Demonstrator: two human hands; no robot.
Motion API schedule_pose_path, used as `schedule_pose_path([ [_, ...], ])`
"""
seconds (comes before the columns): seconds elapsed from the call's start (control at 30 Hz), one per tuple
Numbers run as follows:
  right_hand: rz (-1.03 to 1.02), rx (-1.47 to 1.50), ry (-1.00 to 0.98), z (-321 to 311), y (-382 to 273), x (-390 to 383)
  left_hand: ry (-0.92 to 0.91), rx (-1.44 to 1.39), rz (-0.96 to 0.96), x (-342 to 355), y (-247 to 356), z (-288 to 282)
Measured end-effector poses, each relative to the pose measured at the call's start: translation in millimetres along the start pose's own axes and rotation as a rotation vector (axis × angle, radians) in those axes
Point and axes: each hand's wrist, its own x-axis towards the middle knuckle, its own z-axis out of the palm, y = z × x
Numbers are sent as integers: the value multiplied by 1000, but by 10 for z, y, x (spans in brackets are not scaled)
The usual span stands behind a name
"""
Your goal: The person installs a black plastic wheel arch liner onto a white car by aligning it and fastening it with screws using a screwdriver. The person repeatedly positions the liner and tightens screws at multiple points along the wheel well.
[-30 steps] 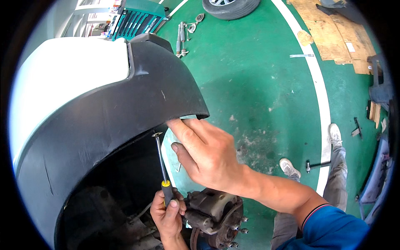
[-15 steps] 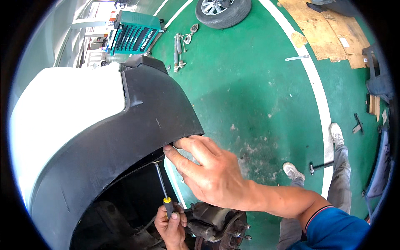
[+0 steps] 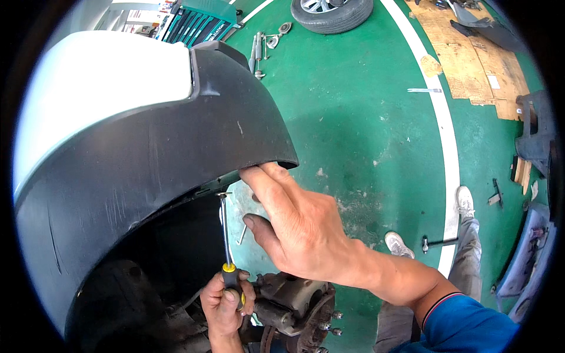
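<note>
While our left hand (image 3: 221, 307) clamps a screwdriver (image 3: 230, 276), our right hand (image 3: 306, 229), thumb (image 3: 263, 235) apart, touches black trim (image 3: 206, 135); a teal cabinet (image 3: 209, 7) holds drawers (image 3: 196, 27)

Bumper's white section (image 3: 112, 76) washed out; wheel well (image 3: 170, 253) deeply shadowed

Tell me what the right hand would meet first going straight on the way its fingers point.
The right hand would likely meet the dark curved panel first, at its lower edge; they look in contact there, though depth is unclear.
</note>
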Motion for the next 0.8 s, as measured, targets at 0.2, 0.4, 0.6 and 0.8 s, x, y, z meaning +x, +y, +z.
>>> schedule_pose_path([
  [0.2,47,-31,-93,-33,-64,15,-19,-45,7,144,0,-63],
  [0.4,6,272,27,142,21,9,-101,-273,-38,187,-116,-195],
  [0.6,172,388,14,182,-53,0,-88,-298,-1,216,-221,-242],
  [0.8,141,402,3,220,45,23,-93,-332,-27,203,-236,-291],
])
